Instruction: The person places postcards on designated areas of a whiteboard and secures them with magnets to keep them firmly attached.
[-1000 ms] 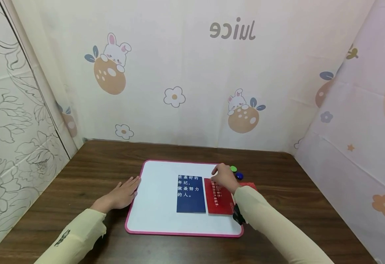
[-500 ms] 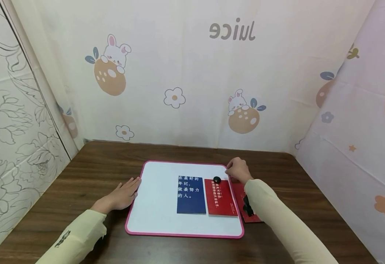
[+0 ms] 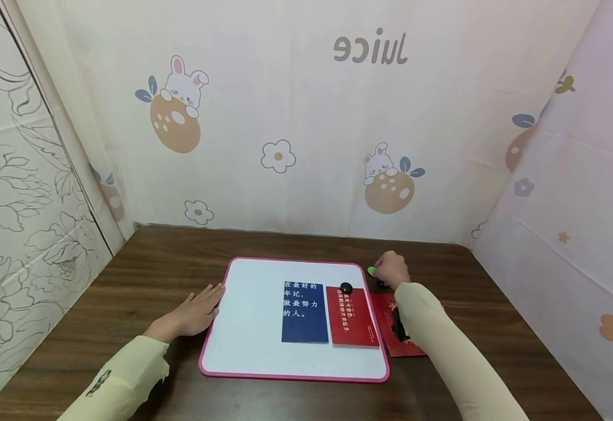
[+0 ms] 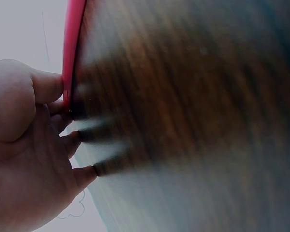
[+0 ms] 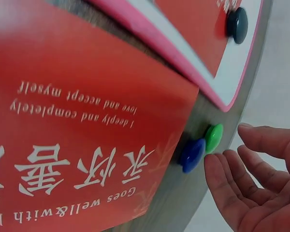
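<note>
By how things lie, the work looks part done. On the flat white board with a pink rim, a dark blue rectangular card with white lettering and a bright red rectangular card lie side by side, and a round black button magnet sits at the top of the red one. That much seems finished. The blue card bears no magnet, and a second, larger-lettered red card lies on the brown wooden table just beside the board's right edge; these look like the parts left. Two more round magnets, one glossy green and one glossy blue, stand close together off the board. The right hand is at this pair, its thumb and fingers apart and clamped on nothing; whether a fingertip touches either magnet I cannot tell. The left hand rests at the board's left edge, fingers extended, touching the rim, perhaps to steady it.
</note>
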Demonstrator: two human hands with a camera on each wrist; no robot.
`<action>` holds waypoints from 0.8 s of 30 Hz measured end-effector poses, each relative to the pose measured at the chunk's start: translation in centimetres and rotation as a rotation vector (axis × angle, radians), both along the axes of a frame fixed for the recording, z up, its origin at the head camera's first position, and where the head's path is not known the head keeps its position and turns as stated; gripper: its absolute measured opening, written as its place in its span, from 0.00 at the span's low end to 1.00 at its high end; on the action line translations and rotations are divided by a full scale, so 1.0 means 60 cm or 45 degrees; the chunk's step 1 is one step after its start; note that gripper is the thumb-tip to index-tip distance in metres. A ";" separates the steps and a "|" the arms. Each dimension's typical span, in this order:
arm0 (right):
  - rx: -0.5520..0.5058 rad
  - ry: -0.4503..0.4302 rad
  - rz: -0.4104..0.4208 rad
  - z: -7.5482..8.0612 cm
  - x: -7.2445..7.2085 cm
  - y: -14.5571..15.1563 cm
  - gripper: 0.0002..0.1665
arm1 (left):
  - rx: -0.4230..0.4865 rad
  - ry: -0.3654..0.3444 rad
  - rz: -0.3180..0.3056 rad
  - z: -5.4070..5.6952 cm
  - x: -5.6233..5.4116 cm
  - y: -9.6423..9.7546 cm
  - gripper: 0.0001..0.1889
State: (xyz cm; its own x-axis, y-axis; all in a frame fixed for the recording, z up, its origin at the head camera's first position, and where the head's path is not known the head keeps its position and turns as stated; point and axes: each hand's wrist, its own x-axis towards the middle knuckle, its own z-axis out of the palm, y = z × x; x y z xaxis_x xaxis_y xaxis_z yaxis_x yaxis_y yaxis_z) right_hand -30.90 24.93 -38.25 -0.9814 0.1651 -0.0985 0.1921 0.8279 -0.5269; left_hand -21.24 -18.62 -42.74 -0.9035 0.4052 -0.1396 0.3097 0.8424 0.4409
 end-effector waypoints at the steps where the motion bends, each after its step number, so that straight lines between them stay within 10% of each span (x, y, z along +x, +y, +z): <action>1: 0.011 -0.005 -0.012 -0.001 -0.001 0.004 0.12 | 0.003 0.000 -0.002 0.001 0.000 0.000 0.28; 11: -0.009 -0.099 -0.110 -0.012 0.001 0.035 0.17 | 0.001 0.015 -0.009 -0.003 0.001 0.001 0.28; 24: -0.347 -0.183 -0.256 -0.040 -0.009 0.065 0.24 | 0.019 0.004 -0.023 0.002 0.003 0.003 0.28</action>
